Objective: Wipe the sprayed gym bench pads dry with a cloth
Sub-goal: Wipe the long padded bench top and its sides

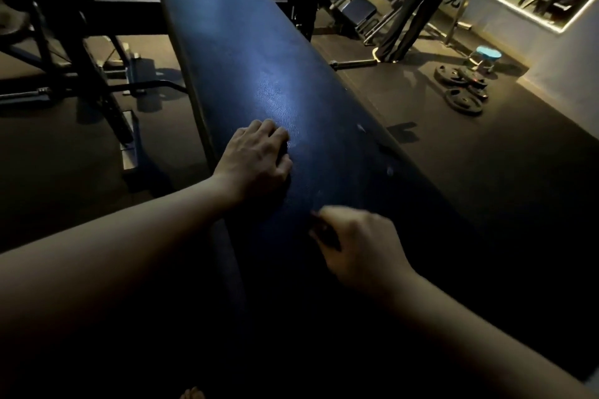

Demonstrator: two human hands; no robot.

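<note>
My left hand (256,155) lies palm down on the long blue bench pad (233,42), near its left edge, with the fingers bent. I cannot tell whether it grips anything. My right hand (359,249) is blurred over the pad's near end, fingers curled; its grip I cannot tell either

The right hand (359,246), lower middle, is motion-blurred; whatever its fingers (335,220) hold is too dark to tell. The near end of the bench pad (259,58) is lost in shadow. The top edge crops a person (418,6), upper right.
</note>
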